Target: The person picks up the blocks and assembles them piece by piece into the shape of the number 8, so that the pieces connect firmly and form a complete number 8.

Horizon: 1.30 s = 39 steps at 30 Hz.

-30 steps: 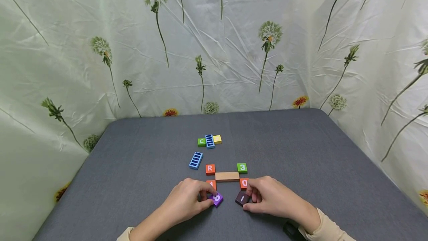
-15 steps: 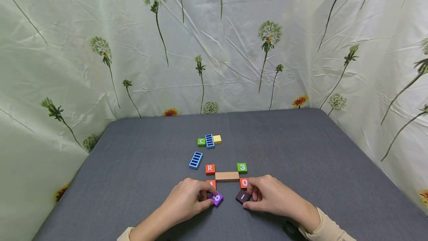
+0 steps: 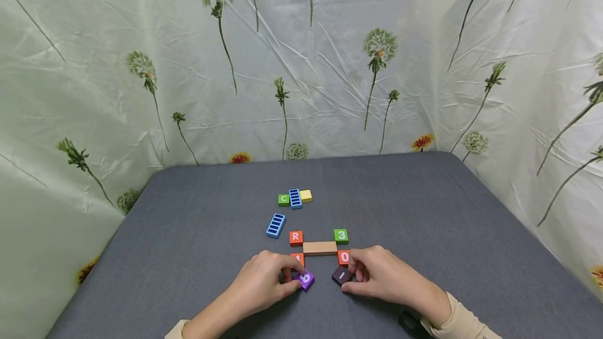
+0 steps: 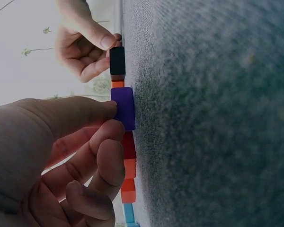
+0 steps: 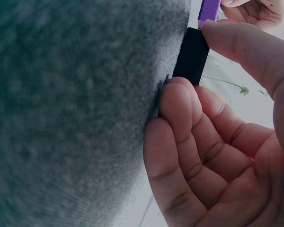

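Note:
Between thumb and forefinger my left hand (image 3: 266, 281) pinches a purple block (image 3: 306, 280) marked 8, turned at an angle on the table. Opposite it, my right hand (image 3: 383, 279) pinches a dark block (image 3: 342, 276) bearing a white bar. A plain wooden plank (image 3: 320, 248) lies just beyond, with a red R block (image 3: 296, 238) and a green 3 block (image 3: 341, 236) at its far corners. At its near corners sit a red 0 block (image 3: 343, 257) and another red block (image 3: 298, 259), the latter partly covered by my left fingers.
Farther back, a blue barred block (image 3: 276, 225) lies alone. Behind it stand a green C block (image 3: 284, 200), a second blue barred block (image 3: 295, 199) and a yellow block (image 3: 306, 195) in a row. Flower-printed cloth (image 3: 330, 67) hangs behind the grey table (image 3: 424, 213).
The dark block has shifted slightly away from me and turned a little in my right fingers. My left hand and the purple block have stayed put.

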Each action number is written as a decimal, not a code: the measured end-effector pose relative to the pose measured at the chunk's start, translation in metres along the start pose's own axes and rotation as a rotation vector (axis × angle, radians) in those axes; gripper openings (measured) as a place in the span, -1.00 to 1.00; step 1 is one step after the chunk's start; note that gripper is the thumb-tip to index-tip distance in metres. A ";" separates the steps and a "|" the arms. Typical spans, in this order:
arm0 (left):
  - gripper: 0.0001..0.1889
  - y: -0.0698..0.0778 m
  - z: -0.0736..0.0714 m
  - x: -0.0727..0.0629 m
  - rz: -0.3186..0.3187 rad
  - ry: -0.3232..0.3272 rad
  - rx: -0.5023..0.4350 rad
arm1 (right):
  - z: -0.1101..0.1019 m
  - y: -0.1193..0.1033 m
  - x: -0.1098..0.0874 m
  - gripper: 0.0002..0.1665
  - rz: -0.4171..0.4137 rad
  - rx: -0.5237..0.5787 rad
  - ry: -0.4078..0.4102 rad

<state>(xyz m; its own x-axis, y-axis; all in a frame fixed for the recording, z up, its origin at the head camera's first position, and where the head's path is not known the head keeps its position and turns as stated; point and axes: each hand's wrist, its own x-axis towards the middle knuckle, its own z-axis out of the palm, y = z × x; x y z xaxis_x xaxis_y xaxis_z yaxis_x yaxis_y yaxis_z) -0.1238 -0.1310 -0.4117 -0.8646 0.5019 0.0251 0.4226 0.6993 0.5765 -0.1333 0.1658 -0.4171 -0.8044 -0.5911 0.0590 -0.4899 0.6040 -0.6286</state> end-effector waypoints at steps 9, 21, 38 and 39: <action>-0.84 0.000 0.000 0.000 -0.006 -0.004 -0.003 | 0.000 0.000 0.001 -0.65 0.002 -0.009 0.001; -0.85 0.000 0.002 0.000 -0.001 0.003 0.008 | 0.000 0.000 0.003 -0.64 0.025 -0.007 -0.023; -0.85 -0.001 0.002 0.000 0.008 0.015 0.014 | -0.008 0.000 -0.001 -0.64 0.009 0.030 -0.003; -0.85 -0.001 0.002 0.000 0.007 0.014 0.014 | -0.011 0.001 -0.001 -0.64 0.006 0.027 0.009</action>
<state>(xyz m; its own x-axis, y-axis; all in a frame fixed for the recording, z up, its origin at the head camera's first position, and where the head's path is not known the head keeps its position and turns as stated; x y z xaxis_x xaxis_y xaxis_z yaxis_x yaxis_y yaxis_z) -0.1236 -0.1309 -0.4138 -0.8654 0.4995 0.0403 0.4322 0.7033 0.5644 -0.1363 0.1724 -0.4094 -0.8102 -0.5829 0.0621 -0.4760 0.5924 -0.6499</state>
